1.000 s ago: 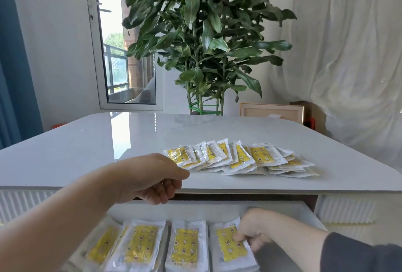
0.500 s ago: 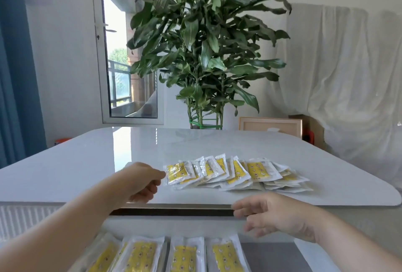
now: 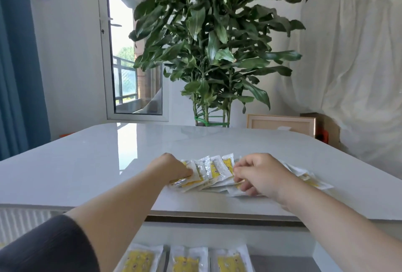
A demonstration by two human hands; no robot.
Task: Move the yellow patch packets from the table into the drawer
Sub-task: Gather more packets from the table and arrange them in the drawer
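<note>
— The hands?
— Left hand [image 3: 172, 168] pinches the left end of the fanned packets [image 3: 215, 168] on the table [image 3: 87, 163]. Right hand [image 3: 258, 173] curls its fingers round packets nearer the right end.
— And the drawer?
— The drawer [image 3: 282, 263] stands open below the table edge, with three other packets [image 3: 187, 261] side by side inside

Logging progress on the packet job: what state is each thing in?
table packets: overlapping fan on the table.
left hand: pinches the leftmost one.
right hand: fingers curled on the fan's right part.
drawer: open.
drawer packets: flat, side by side.
window: open.
</note>
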